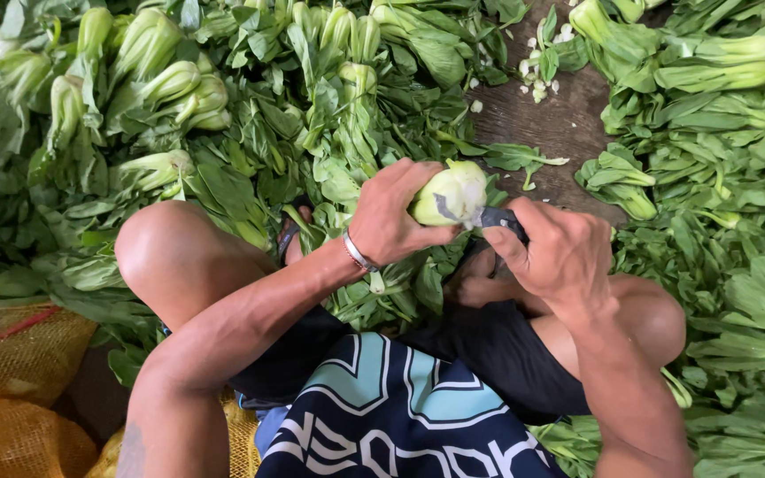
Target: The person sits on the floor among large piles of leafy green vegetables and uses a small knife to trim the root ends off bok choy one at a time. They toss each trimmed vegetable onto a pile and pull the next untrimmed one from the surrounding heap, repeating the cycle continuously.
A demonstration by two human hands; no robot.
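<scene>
Bok choy sits clasped in my left hand, those fingers curled tight around its pale base, stem end turned toward my right. My right hand is clenched on a dark knife, its blade touching the stem just beside my left thumb. Heaps of greens lie beyond both sets of fingers, with yellow mesh sacks behind my left elbow
</scene>
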